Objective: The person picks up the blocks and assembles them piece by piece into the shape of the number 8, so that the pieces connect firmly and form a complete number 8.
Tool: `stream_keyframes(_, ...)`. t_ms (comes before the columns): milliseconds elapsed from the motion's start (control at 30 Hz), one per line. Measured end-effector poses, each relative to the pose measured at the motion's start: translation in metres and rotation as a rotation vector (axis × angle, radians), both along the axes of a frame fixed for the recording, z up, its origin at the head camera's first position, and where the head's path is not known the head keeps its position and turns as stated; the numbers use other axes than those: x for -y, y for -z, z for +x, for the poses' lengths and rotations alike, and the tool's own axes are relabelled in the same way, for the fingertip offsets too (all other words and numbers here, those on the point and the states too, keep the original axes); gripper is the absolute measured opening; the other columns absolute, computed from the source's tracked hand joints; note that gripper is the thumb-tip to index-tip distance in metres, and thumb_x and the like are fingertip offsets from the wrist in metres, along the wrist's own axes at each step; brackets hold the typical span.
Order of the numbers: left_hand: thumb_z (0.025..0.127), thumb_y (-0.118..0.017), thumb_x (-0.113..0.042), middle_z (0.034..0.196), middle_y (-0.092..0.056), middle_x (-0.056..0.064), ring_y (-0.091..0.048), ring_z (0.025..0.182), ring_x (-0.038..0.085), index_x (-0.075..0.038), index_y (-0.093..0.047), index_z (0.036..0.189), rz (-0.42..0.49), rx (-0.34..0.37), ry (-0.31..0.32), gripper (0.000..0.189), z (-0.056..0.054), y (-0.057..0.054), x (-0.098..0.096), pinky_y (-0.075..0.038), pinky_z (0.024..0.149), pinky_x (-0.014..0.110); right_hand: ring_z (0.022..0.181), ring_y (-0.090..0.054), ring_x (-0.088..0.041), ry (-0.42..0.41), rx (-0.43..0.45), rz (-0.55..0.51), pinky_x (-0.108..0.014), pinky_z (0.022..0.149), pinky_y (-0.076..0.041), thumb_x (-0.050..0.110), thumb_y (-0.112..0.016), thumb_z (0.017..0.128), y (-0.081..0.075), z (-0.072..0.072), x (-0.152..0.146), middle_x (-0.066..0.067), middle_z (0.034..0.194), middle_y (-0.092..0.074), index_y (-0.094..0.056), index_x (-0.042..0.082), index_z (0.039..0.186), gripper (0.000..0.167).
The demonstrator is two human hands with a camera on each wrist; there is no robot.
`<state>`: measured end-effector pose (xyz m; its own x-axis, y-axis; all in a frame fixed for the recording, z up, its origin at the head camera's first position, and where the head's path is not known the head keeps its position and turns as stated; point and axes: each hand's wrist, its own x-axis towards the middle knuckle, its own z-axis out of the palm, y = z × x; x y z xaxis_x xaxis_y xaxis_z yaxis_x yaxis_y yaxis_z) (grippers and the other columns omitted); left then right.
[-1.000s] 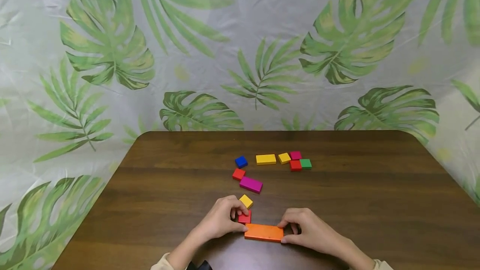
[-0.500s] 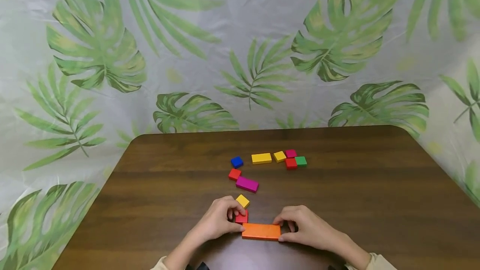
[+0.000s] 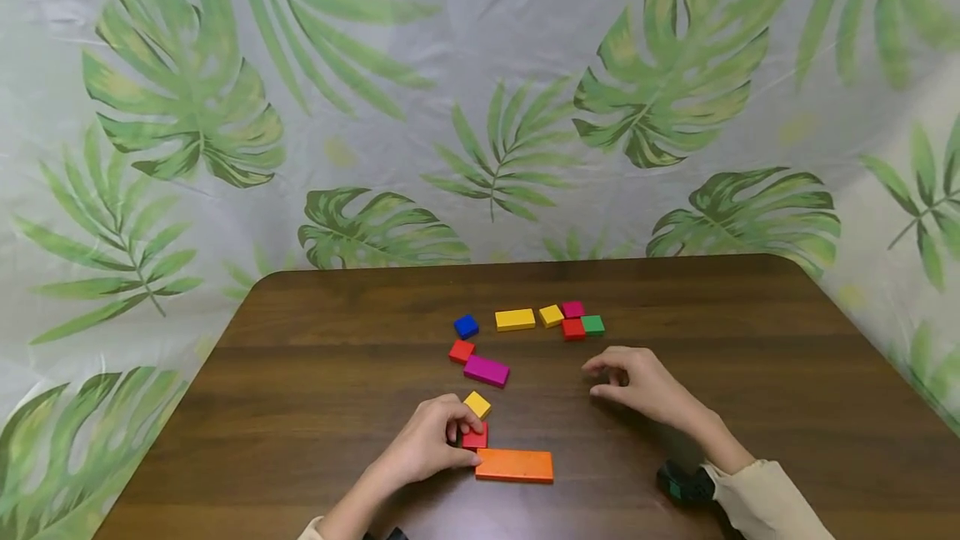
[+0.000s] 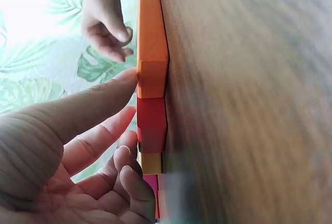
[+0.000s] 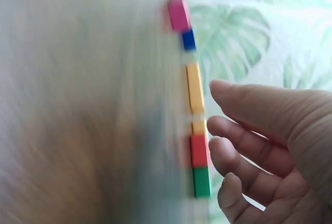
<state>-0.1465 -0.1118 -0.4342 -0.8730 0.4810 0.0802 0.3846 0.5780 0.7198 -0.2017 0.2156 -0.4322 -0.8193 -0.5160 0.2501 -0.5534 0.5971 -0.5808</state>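
Near the front of the table, my left hand (image 3: 427, 442) touches the left end of a long orange block (image 3: 514, 466) with its thumb. Its index fingertip rests at a square red block (image 3: 475, 435), which sits against the orange block's back edge. In the left wrist view the thumb is at the corner of the orange block (image 4: 151, 32), the index finger beside the red block (image 4: 151, 125). A yellow block (image 3: 477, 405) lies just behind the red one. My right hand (image 3: 645, 382) hovers over the table, fingers loosely bent, holding nothing.
A magenta block (image 3: 487, 371) and another red block (image 3: 462, 351) touch farther back. Behind them are a blue block (image 3: 467, 326), a long yellow block (image 3: 515, 320), and a cluster with a green block (image 3: 592, 325). A leaf-print sheet (image 3: 480, 107) hangs behind the table.
My right hand has let go of the orange block's right end and moved back and to the right. My left hand keeps its place at the orange and red blocks.
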Motion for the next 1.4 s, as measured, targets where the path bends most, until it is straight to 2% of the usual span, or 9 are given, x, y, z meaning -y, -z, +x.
stream_keyframes(167, 0.065, -0.084, -0.013, 0.077, -0.056, 0.0, -0.041, 0.061, -0.001, -0.009, -0.069, 0.085, 0.005, 0.011, 0.003, 0.026, 0.001, 0.001, 0.0, -0.039, 0.058, 0.014, 0.06, -0.042, 0.001, 0.092, -0.011, -0.016, -0.019, 0.055, -0.039, 0.01, -0.072, 0.079, 0.003, -0.025, -0.006, -0.004, 0.083, -0.065, -0.069, 0.004, 0.099, 0.021)
stream_keyframes(333, 0.065, -0.084, -0.014, 0.076, -0.055, 0.001, -0.041, 0.062, -0.001, -0.009, -0.069, 0.085, 0.006, 0.009, 0.008, 0.025, 0.0, 0.001, 0.0, -0.039, 0.057, 0.014, 0.058, -0.042, 0.001, 0.149, -0.066, -0.018, -0.019, 0.054, -0.039, 0.007, -0.072, 0.079, 0.01, -0.047, -0.003, -0.009, 0.09, -0.067, -0.069, 0.003, 0.1, 0.021)
stream_keyframes(500, 0.066, -0.084, -0.015, 0.077, -0.056, 0.0, -0.041, 0.062, -0.001, -0.01, -0.069, 0.085, -0.005, 0.021, 0.002, 0.025, 0.0, 0.001, -0.001, -0.039, 0.058, 0.014, 0.055, -0.039, -0.001, 0.18, -0.051, -0.004, -0.02, 0.053, -0.037, 0.007, -0.071, 0.08, 0.017, -0.061, 0.0, -0.012, 0.102, -0.067, -0.069, 0.005, 0.103, 0.023)
stream_keyframes(600, 0.066, -0.084, -0.014, 0.077, -0.056, 0.001, -0.041, 0.062, -0.001, -0.009, -0.069, 0.085, -0.004, 0.024, 0.005, 0.025, 0.002, 0.002, -0.002, -0.039, 0.058, 0.014, 0.054, -0.038, -0.002, 0.179, -0.042, 0.007, -0.02, 0.053, -0.037, 0.006, -0.07, 0.081, 0.018, -0.064, 0.001, -0.013, 0.103, -0.067, -0.069, 0.005, 0.103, 0.022)
stream_keyframes(967, 0.065, -0.085, -0.014, 0.076, -0.055, 0.001, -0.041, 0.062, -0.002, -0.01, -0.069, 0.083, -0.003, -0.001, -0.007, 0.024, 0.001, -0.001, -0.001, -0.038, 0.057, 0.014, 0.056, -0.039, -0.005, 0.148, -0.055, 0.097, -0.02, 0.055, -0.038, 0.007, -0.071, 0.08, 0.007, -0.074, 0.008, -0.012, 0.103, -0.067, -0.068, 0.004, 0.102, 0.023)
stream_keyframes(1167, 0.066, -0.084, -0.013, 0.077, -0.056, 0.001, -0.041, 0.062, -0.001, -0.009, -0.069, 0.085, -0.006, 0.018, 0.001, 0.025, 0.002, 0.0, -0.001, -0.039, 0.057, 0.014, 0.058, -0.04, -0.004, 0.126, -0.043, 0.138, -0.02, 0.058, -0.039, 0.008, -0.075, 0.076, 0.005, -0.072, 0.01, -0.011, 0.1, -0.065, -0.069, 0.002, 0.102, 0.028)
stream_keyframes(1400, 0.066, -0.084, -0.013, 0.076, -0.055, 0.001, -0.041, 0.061, -0.001, -0.009, -0.069, 0.085, 0.001, 0.015, 0.0, 0.024, 0.0, 0.0, 0.0, -0.039, 0.057, 0.014, 0.059, -0.041, -0.005, 0.114, -0.033, 0.166, -0.019, 0.057, -0.039, 0.013, -0.075, 0.077, 0.002, -0.069, 0.014, -0.009, 0.092, -0.061, -0.07, 0.001, 0.102, 0.029)
